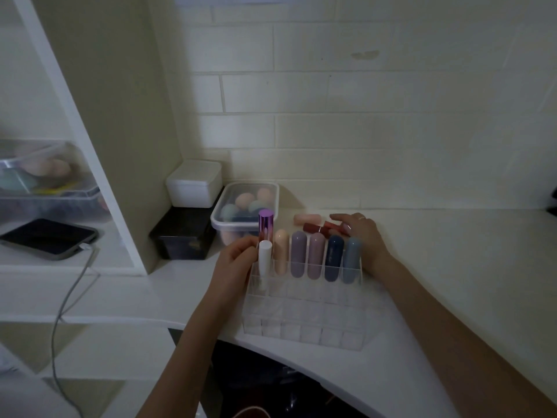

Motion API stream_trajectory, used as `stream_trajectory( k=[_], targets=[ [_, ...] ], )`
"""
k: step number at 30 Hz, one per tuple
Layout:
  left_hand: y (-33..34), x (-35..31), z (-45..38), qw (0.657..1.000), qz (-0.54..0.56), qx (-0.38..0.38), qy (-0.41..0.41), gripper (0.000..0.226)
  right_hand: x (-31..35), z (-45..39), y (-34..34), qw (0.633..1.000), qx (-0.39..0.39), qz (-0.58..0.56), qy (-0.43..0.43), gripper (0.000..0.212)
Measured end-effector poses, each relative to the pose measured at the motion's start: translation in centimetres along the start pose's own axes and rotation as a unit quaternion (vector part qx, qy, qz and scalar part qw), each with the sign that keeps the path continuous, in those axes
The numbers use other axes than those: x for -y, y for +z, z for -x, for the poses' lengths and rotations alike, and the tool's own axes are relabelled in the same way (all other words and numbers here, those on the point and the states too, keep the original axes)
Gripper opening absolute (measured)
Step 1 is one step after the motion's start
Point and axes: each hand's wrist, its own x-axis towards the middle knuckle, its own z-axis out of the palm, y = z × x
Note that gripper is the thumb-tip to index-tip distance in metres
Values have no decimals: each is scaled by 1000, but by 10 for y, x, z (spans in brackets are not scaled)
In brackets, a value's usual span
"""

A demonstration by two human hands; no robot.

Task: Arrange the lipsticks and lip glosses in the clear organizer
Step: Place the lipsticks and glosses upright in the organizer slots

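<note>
The clear organizer (304,324) stands on the white desk in front of me. Its back row holds several capsule-shaped tubes: peach (281,251), two mauve, navy (334,257) and grey-blue (352,260). A purple-capped tube (265,224) stands at the back left corner. My left hand (233,267) grips a white tube (265,260) in the second row's left slot. My right hand (360,233) reaches behind the organizer, its fingers on a red lipstick (316,228) lying on the desk. A pink tube (306,219) lies just beyond.
A lidded clear box of coloured sponges (244,206) sits behind the organizer's left side, next to a white box (194,184) stacked on a black one (184,238). A shelf unit at left holds a tablet (48,238) with a cable (66,303).
</note>
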Motion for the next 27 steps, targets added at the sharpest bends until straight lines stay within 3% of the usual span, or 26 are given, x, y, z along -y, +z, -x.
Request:
stream_trajectory(
  k=[10,15,19,23,27],
  targets=[
    [0,0,-1,1000,3,3,-2,23,11,-3,-1,993,45,94,50,30],
    [0,0,-1,1000,-1,2,-2,26,19,0,-8,996,28,4,81,23],
    [-1,1,-1,1000,-6,7,-5,25,20,3,-8,996,0,-16,87,6],
    [0,1,-2,1000,2,7,0,25,22,9,-4,997,-31,-37,62,3],
    [0,2,-3,1000,5,-3,8,32,29,18,-2,973,-76,-216,32,16]
  ],
)
